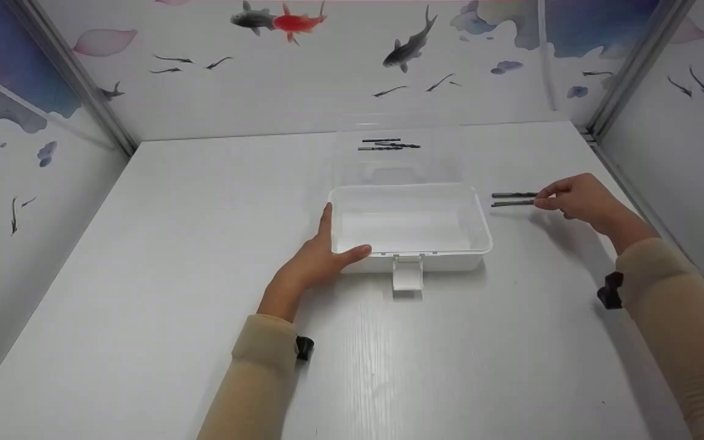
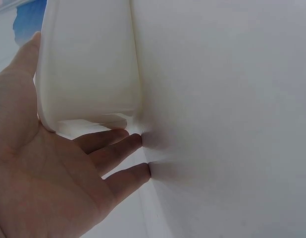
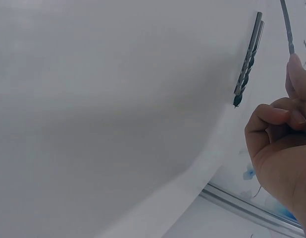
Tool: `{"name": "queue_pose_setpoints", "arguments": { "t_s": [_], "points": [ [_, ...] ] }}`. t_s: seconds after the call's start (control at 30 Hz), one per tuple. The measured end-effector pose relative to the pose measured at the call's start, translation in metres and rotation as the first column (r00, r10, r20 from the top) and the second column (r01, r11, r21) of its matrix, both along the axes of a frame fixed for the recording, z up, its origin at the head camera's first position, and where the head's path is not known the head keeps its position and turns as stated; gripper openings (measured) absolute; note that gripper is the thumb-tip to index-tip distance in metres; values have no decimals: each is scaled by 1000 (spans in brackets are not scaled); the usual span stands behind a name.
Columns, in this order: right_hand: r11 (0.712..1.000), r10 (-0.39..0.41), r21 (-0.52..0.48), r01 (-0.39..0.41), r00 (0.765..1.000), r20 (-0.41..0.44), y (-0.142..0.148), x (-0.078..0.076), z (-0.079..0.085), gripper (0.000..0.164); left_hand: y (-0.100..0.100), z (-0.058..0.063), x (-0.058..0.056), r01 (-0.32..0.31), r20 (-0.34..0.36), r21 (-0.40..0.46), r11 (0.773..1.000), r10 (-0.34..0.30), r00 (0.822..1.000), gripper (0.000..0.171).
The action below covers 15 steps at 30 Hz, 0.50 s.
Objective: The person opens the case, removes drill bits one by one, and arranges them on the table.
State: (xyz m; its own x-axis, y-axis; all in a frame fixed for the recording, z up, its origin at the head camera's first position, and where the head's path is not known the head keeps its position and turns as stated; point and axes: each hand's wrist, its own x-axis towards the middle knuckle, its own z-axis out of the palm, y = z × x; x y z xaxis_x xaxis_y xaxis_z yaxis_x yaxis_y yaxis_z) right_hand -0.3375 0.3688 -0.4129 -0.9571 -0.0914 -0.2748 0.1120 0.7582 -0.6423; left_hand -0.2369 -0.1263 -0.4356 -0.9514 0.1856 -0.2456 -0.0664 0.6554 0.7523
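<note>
Tabletop [image 1: 175, 275] under white box [image 1: 450, 263], fish-printed walls [image 1: 303, 91], metal posts [image 1: 77, 76]

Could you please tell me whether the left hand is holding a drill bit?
No, the left hand rests against the white box, with nothing held between its spread fingers.

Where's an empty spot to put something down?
Bare table lies left of the left hand and in front of the white box, between the sleeves. Crowded: behind the box, the clear lid; right of it, the right hand and drill bits.
</note>
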Motion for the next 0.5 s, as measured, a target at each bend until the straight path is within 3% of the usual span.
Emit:
{"name": "queue_pose_setpoints", "arguments": {
  "t_s": [0.5],
  "points": [
    [1000,-1,29,1,1000,2,9,2,-9,55,1,1,1,-9,8,0,1000,9,1000,126]
  ]
}}
